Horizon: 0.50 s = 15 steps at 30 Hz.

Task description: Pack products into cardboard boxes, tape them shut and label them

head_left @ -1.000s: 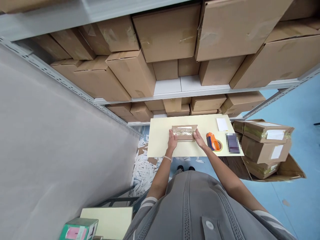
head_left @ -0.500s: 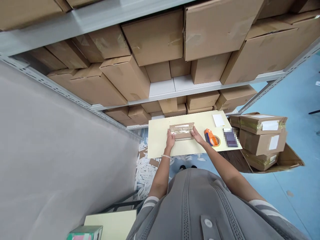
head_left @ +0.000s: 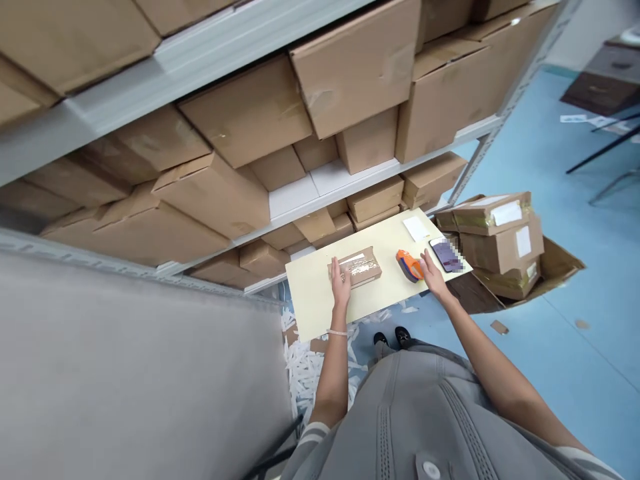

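Table point(head_left: 305, 293): pale, tilted across the centre of the frame; the near edge is open, with no lip. Anything pushed past it could drop to the floor.

Scraps point(head_left: 305, 370): white strips, heaped on the floor, lower centre. Possible slip underfoot if stepped on.

Left hand point(head_left: 341, 288): centre of frame, fingers straight, laid over the parcel's left end; not closed around it. Firmness of contact cannot be told. With so loose a hold, the parcel could slide or swivel if knocked.

Parcel point(head_left: 369, 267): brown, shiny tape across the top, lying on the table, centre. Right end unheld; a sideways pull there might turn it.

Dispenser point(head_left: 409, 265): orange and blue, on the table, right of centre. Could tip or skid if brushed.

Right hand point(head_left: 435, 277): right of centre, against the dispenser's right side in view, hiding part of it. Whether it grips or touches cannot be told. A hasty grab might clip the phone.

Phone point(head_left: 447, 255): at the table's right end, just beside that hand; a nudge rightward could send it over.

Stack point(head_left: 493, 223): boxes piled in a carton point(head_left: 563, 267), right of frame; might topple if bumped.
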Motion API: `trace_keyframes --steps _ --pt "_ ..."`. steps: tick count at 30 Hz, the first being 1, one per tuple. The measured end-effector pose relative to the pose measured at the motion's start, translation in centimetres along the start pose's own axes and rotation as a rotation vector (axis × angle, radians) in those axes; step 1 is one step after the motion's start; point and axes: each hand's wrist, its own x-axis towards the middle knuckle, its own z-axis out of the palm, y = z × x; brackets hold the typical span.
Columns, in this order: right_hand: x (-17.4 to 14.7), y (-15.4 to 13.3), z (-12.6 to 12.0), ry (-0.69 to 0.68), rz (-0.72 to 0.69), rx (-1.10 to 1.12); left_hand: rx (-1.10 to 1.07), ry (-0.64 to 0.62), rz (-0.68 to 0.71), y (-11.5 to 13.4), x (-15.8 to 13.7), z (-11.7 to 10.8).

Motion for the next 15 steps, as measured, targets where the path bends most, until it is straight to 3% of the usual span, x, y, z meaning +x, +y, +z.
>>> trace_keyframes --steps 4,8,11,15 --pt "-0.3 0.2 -5.0 0.202 -0.010 0.000 -0.025 -0.179 0.102 4.6 2.0 4.4" --pt "0.4 0.9 -8.6 0.291 -0.026 -0.046 -0.079 -0.296 0.199 7.8 3.2 9.7" --pt "2.2 2.0 -10.1 0.248 -0.025 -0.163 -0.094 -0.380 0.194 9.1 3.7 13.1" --pt "6.8 3.7 -10.9 0.070 -0.088 -0.365 -0.085 -0.424 0.133 9.6 4.5 16.7"
